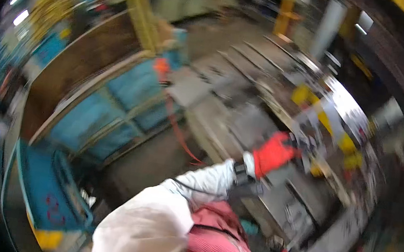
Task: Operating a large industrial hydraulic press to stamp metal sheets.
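My left hand wears a red glove and reaches out to the right over a grey metal machine bed. Its fingertips meet dark, blurred parts beside the yellow-and-metal machine fixture. Motion smears the fingers, so whether they grip anything does not show. A dark strapped device with a cable sits on the wrist over my white sleeve. No part of my right hand appears.
To the left stands a large blue-framed bin with a brown inside. An orange-red strap hangs near its corner. A blue metal stand is at lower left. Yellow posts rise behind. Metal rods lie across the far bed.
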Available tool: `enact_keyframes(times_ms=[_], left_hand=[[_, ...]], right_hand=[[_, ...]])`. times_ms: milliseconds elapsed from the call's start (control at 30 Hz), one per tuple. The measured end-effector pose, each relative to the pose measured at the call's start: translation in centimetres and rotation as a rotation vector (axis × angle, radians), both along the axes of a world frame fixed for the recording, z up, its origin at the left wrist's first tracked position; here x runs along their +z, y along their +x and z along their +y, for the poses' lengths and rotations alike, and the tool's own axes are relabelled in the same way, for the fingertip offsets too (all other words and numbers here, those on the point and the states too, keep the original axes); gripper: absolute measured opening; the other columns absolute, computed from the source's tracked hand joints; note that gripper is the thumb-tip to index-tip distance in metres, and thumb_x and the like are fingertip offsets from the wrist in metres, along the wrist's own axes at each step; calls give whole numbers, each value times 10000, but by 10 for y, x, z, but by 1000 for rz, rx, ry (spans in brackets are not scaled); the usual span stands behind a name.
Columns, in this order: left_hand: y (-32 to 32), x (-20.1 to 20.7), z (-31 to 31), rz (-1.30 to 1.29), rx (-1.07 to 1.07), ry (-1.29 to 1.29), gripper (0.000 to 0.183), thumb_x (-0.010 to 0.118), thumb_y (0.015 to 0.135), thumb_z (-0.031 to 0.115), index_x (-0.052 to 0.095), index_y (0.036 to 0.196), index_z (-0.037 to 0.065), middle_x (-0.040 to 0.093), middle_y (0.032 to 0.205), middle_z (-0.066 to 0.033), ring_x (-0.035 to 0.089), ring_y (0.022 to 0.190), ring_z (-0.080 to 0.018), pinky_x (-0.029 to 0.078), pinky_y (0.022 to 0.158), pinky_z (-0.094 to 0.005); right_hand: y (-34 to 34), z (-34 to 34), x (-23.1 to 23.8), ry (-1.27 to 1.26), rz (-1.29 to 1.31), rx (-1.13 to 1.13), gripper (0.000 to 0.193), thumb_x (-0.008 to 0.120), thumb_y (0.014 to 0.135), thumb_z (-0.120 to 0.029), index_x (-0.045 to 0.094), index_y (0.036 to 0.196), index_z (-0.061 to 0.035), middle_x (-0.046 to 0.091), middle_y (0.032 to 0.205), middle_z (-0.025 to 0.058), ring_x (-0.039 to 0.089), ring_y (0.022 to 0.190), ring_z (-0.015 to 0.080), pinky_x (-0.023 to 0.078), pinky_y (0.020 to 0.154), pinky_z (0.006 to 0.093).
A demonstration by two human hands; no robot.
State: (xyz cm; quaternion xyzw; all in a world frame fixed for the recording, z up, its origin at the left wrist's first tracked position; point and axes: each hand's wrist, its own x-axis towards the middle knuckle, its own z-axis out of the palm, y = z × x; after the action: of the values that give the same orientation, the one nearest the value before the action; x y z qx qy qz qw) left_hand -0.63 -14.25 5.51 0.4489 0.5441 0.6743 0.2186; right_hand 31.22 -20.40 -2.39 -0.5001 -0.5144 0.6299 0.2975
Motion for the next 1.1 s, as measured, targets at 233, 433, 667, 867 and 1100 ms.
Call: enact_keyframes(times_ms=[233,433,667,867,1100], left_hand=[[-61,39,-255,-62,-55,-234,307,717,678,120,603,954,46,615,871,-73,576,811,-162,467,725,-319],[-98,66,-443,0,542,-424,283,623,671,28,623,953,25,631,871,-64,570,821,-132,453,718,-287],[-284,100,-457,-21,1293,-31,172,466,902,207,570,872,73,486,683,13,435,604,-114,379,539,-279],[-290,-31,-339,-450,656,-86,466,511,896,325,452,1237,12,548,1157,-137,576,951,-198,479,798,-314],[-93,-106,-204,-392,149,-500,249,557,872,261,635,950,38,599,755,6,504,637,-73,389,538,-248]], right_hand=[[-67,35,-6,83,28,155,599,576,797,-151,321,1332,-61,573,920,70,500,613,102,425,528,246],[-87,41,-4,109,36,174,583,582,792,-156,342,1313,-46,567,906,60,504,619,105,424,521,249],[-48,32,9,146,156,194,567,588,787,-163,367,1291,-29,560,890,49,510,626,109,422,512,252],[-73,9,73,16,156,280,691,561,778,-143,244,1384,-42,571,988,91,520,707,109,444,627,250],[-53,48,78,15,134,374,672,532,779,-108,247,1384,-51,574,984,96,502,645,93,439,585,247]])
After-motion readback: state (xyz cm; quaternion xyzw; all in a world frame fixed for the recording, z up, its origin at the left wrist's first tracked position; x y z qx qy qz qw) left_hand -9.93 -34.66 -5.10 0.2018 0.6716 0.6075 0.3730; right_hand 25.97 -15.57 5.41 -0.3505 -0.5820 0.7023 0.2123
